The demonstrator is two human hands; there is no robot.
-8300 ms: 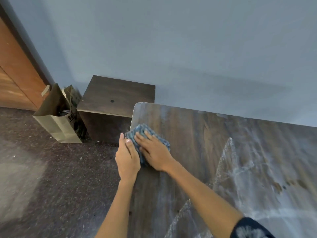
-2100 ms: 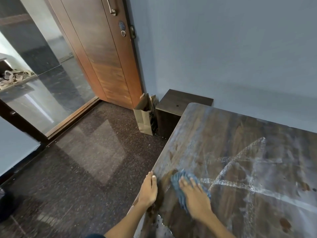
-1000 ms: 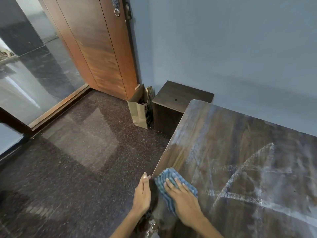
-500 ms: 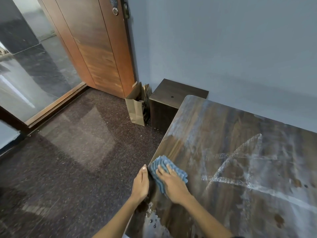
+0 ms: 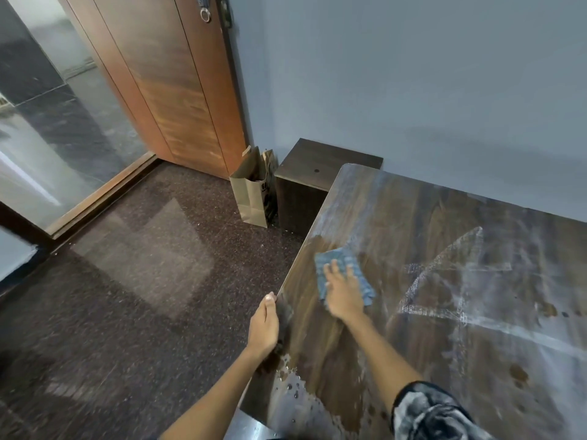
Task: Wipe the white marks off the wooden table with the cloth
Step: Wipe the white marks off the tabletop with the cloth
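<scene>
Soft, even daylight; pale glare on floor (image 5: 143, 242) near doorway; slight motion blur; wide-angle bending at edges.

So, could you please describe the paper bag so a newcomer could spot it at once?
Start at the wooden door and follow it down to the floor. The paper bag stands there, between the door and a dark low cabinet. It alone is tan, open-topped and printed in black.

One cloth (image 5: 344, 274), one table (image 5: 444, 312), two hands.

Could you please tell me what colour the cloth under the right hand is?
The cloth is blue, seen in the head view.
</scene>
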